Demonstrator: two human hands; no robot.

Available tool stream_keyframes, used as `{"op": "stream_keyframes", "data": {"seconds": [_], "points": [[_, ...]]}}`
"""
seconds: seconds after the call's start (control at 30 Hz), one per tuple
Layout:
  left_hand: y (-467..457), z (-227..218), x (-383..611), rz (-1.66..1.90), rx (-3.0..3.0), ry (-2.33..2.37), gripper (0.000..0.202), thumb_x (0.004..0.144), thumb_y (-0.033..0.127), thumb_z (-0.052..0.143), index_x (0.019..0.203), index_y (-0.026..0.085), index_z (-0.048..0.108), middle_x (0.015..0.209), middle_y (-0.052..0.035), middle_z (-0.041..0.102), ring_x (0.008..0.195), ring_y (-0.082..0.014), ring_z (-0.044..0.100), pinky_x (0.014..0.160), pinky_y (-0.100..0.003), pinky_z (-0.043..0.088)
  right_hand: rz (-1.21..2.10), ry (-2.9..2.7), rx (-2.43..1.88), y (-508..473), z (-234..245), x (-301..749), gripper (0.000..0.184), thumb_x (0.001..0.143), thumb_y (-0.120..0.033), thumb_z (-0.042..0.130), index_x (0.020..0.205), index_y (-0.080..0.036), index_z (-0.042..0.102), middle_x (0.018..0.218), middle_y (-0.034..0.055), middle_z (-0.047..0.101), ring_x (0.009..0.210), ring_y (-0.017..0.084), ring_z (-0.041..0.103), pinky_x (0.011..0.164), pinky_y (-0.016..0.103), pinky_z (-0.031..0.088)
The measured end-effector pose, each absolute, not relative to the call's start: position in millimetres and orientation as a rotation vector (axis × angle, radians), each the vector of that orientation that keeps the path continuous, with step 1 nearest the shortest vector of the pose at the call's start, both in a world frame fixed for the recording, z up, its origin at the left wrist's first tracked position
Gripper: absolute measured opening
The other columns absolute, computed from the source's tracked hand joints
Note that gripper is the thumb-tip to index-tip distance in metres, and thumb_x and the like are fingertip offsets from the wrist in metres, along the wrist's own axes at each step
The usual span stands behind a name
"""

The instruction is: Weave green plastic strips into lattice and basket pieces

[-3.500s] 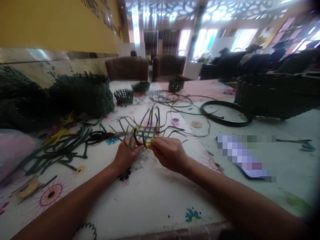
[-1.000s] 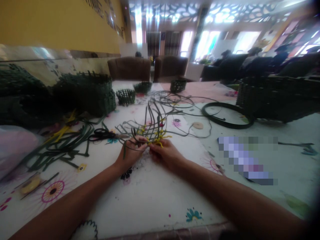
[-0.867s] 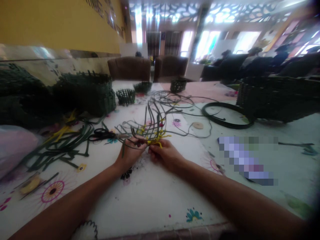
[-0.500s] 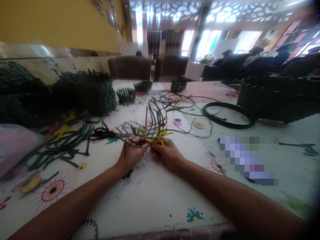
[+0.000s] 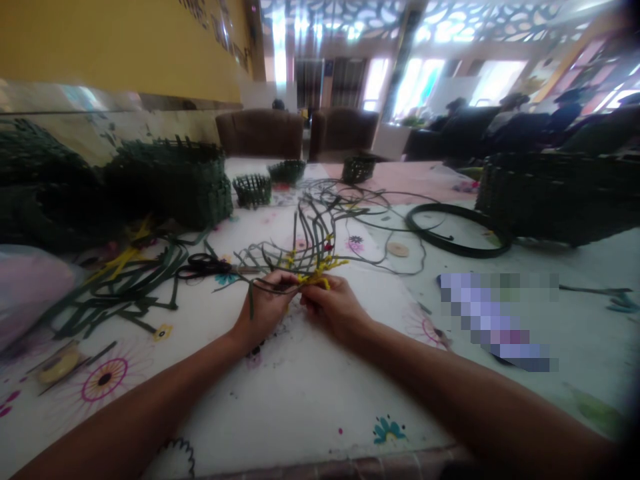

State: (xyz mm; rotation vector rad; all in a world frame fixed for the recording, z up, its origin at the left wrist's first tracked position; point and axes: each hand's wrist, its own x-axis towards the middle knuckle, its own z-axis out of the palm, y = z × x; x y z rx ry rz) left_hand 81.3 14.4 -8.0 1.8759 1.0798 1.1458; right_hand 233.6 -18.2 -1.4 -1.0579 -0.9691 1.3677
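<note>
A flat weave of dark green plastic strips (image 5: 310, 247) lies on the patterned tablecloth (image 5: 300, 407), its strips fanning away from me and held with yellow clips (image 5: 315, 275). My left hand (image 5: 265, 308) pinches a thin green strip at the weave's near edge, and the strip's end hangs below my fingers. Beside it, my right hand (image 5: 333, 308) grips the yellow-clipped corner of the weave. The two hands almost touch, and the fingers hide part of the weave.
Black-handled scissors (image 5: 203, 265) and loose green strips (image 5: 125, 287) lie to the left. Green woven baskets (image 5: 170, 183) stand behind them. A coiled black strap (image 5: 457, 230), thin tangled cord (image 5: 350, 200) and a large basket (image 5: 550, 197) lie to the right. Seated people (image 5: 500, 127) are farther back.
My hands have dropped closer to the near side of the weave, and the left hand now draws a thin strip across towards the right hand. The view has tilted slightly.
</note>
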Motion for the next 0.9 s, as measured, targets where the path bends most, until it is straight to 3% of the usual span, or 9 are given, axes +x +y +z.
{"op": "stream_keyframes", "data": {"seconds": [0.2, 0.43, 0.6, 0.73, 0.9], "points": [[11, -8, 82, 1.182, 1.888, 1.091, 0.013, 0.084, 0.030, 0.064, 0.091, 0.020, 0.070, 0.088, -0.0013, 0.072, 0.084, -0.0166, 0.066, 0.076, -0.026, 0.053, 1.545, -0.827, -1.045, -16, -1, 233, 0.013, 0.059, -0.023, 0.069, 0.060, -0.014, 0.060, 0.051, 0.0000, 0.059, 0.039, 0.008, 0.047, 0.038, 0.021, 0.034], [4, -4, 84, 1.187, 1.816, 1.097, 0.012, 0.083, 0.026, 0.063, 0.091, 0.020, 0.069, 0.088, -0.0021, 0.072, 0.082, -0.0170, 0.066, 0.073, -0.026, 0.052, 1.814, -0.694, -0.991, -15, 3, 236, 0.014, 0.059, -0.021, 0.069, 0.066, -0.014, 0.060, 0.050, -0.0002, 0.059, 0.038, 0.008, 0.048, 0.038, 0.020, 0.035], [3, 1, 84, 1.161, 1.813, 1.134, 0.012, 0.082, 0.025, 0.061, 0.090, 0.019, 0.068, 0.085, -0.0027, 0.070, 0.081, -0.0175, 0.064, 0.073, -0.027, 0.049, 1.617, -0.821, -0.923, -18, -5, 235, 0.024, 0.063, -0.028, 0.077, 0.074, -0.015, 0.060, 0.059, -0.0015, 0.062, 0.045, 0.008, 0.051, 0.042, 0.020, 0.038], [5, 2, 83, 1.167, 1.800, 1.112, 0.013, 0.081, 0.027, 0.063, 0.088, 0.018, 0.068, 0.085, -0.0027, 0.070, 0.084, -0.0178, 0.063, 0.079, -0.029, 0.048, 1.470, -0.901, -0.920, -19, -7, 233, 0.023, 0.065, -0.031, 0.077, 0.067, -0.015, 0.060, 0.055, -0.0028, 0.059, 0.042, 0.006, 0.047, 0.042, 0.020, 0.037], [6, 0, 83, 1.153, 1.701, 1.056, 0.016, 0.080, 0.030, 0.066, 0.091, 0.018, 0.067, 0.087, -0.0020, 0.070, 0.084, -0.0173, 0.064, 0.080, -0.028, 0.048, 1.546, -0.817, -0.929, -16, -4, 231, 0.018, 0.064, -0.026, 0.072, 0.063, -0.016, 0.057, 0.052, -0.0021, 0.058, 0.039, 0.007, 0.046, 0.038, 0.020, 0.033]]}}
